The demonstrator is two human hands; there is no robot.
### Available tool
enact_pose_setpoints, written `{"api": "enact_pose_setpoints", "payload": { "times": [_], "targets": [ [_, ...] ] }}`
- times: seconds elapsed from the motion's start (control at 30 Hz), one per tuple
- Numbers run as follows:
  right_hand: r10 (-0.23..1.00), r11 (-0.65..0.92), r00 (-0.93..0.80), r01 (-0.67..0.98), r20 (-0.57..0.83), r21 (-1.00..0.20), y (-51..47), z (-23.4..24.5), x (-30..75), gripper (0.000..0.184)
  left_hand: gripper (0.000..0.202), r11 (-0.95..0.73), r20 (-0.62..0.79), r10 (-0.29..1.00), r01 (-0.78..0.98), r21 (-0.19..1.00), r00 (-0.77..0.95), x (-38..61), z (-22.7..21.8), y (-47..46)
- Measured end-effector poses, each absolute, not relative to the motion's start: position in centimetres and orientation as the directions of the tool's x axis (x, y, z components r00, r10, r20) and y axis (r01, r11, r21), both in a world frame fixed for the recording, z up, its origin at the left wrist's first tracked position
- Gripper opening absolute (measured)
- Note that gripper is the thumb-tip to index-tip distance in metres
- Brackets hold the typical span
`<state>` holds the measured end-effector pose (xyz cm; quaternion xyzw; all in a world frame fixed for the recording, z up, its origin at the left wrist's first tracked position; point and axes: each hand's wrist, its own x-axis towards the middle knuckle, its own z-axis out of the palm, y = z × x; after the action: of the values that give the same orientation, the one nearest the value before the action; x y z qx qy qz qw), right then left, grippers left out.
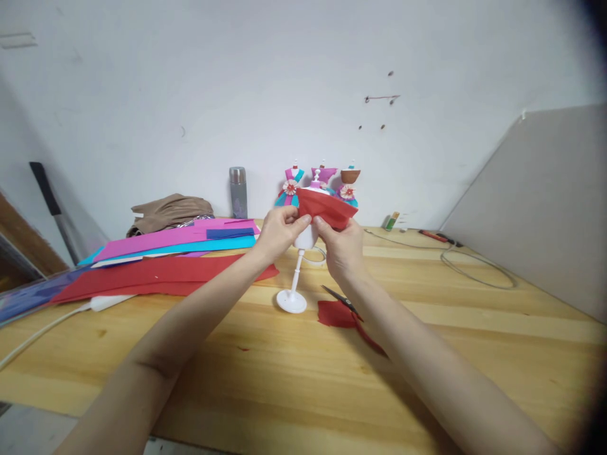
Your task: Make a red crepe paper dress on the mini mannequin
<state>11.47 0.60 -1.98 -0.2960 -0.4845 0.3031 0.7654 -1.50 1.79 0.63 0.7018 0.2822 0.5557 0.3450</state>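
Note:
A piece of red fabric (327,207) lies across the upper front of a small white dress form (306,238), which stands tilted on its white round base (291,301). My left hand (281,232) is closed at the form's left side, its thumb pressing the fabric's lower edge. From the right, my right hand (342,245) pinches the same piece, thumb in front and fingers hidden behind it. Beneath my right wrist are scissors (367,333) with red handles, partly covered by my forearm, beside a red scrap (336,313).
Three dressed mini forms (350,177) stand by the wall. Left are red fabric sheets (184,273), pink sheets (156,243), brown cloth (173,208) and a grey flask (238,193). A glue-like green bottle (392,220) and a grey cable (467,270) lie at right.

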Motion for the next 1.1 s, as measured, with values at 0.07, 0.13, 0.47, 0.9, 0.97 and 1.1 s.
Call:
{"api": "enact_pose_setpoints", "payload": {
  "times": [0.07, 0.13, 0.47, 0.9, 0.97, 1.1],
  "targets": [
    [0.729, 0.659, 0.352, -0.132, 0.587, -0.740, 0.7, -2.2, 11.5, 0.035, 0.027, -0.620, 0.599, 0.773, 0.051, 0.783, 0.207, -1.3, 0.4, 1.9],
    [0.706, 0.680, 0.354, -0.092, 0.614, -0.728, 0.8, -2.3, 11.5, 0.033, 0.023, -0.640, 0.618, 0.758, 0.055, 0.767, 0.206, -1.2, 0.2, 1.9],
    [0.784, 0.614, 0.296, -0.236, 0.546, -0.753, 0.3, -1.2, 12.0, 0.035, 0.027, -0.643, 0.643, 0.733, -0.086, 0.761, 0.222, -1.2, 0.3, 1.6],
    [0.825, 0.565, 0.214, -0.293, 0.523, -0.771, -0.2, -0.1, 13.1, 0.026, 0.028, -0.545, 0.563, 0.790, -0.144, 0.826, 0.243, -1.8, 0.8, 1.9],
    [0.821, 0.571, 0.207, -0.274, 0.532, -0.774, -0.2, 0.0, 13.1, 0.026, 0.030, -0.553, 0.569, 0.785, -0.140, 0.822, 0.243, -1.9, 0.8, 2.0],
    [0.830, 0.558, 0.175, -0.255, 0.530, -0.789, -0.4, 0.1, 13.1, 0.027, 0.032, -0.568, 0.579, 0.775, -0.120, 0.814, 0.254, -2.1, 1.0, 2.0]
  ]
}}
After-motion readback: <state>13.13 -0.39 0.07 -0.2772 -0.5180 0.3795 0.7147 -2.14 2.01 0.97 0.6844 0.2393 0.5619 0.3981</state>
